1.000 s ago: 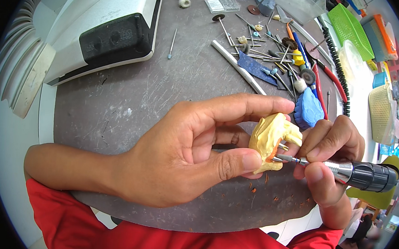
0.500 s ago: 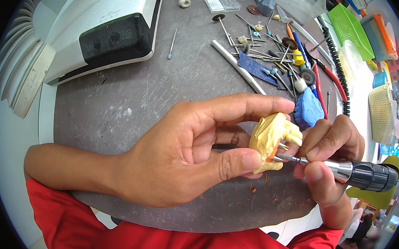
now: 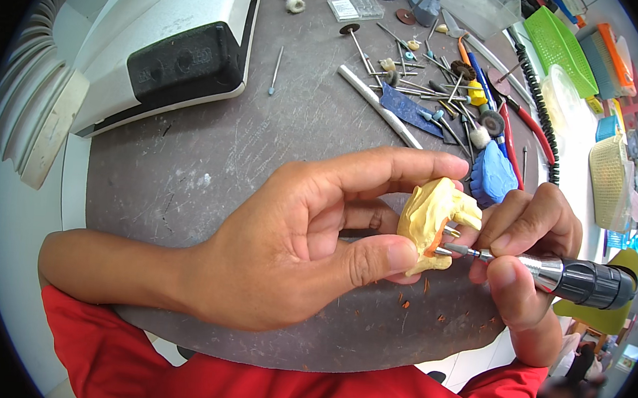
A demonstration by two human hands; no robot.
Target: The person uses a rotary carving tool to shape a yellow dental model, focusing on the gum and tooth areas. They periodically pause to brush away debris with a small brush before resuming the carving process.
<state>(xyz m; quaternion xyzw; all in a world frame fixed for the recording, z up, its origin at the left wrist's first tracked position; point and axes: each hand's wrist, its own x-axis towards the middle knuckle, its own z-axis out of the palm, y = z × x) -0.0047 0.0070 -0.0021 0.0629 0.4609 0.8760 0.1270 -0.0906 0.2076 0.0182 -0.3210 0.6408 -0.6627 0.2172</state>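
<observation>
Between thumb and fingers, my left hand [image 3: 286, 241] grips a yellow plaster dental model [image 3: 425, 214] with an orange patch and small metallic posts on its right side. My right hand [image 3: 527, 243] pinches the silver front of a rotary handpiece [image 3: 594, 283] that has a black grip. A grey pointed bur [image 3: 462, 250] sticks out of the handpiece, its tip at the model's orange patch; whether it touches cannot be made out. Just beyond the hands lies a blue piece shaped like a dental arch [image 3: 493, 174].
Several burs and polishing wheels [image 3: 460, 90] are heaped at the back right, beside red-handled pliers [image 3: 535, 129]. On the left stands a white machine [image 3: 174, 56] with a ribbed hose [image 3: 26, 97]. Orange shavings [image 3: 405, 304] dot the near table. Baskets [image 3: 611, 179] line the right side.
The dental model and my left hand have shifted very slightly up and left. The bur tip has moved a touch upward; both grips stay the same.
</observation>
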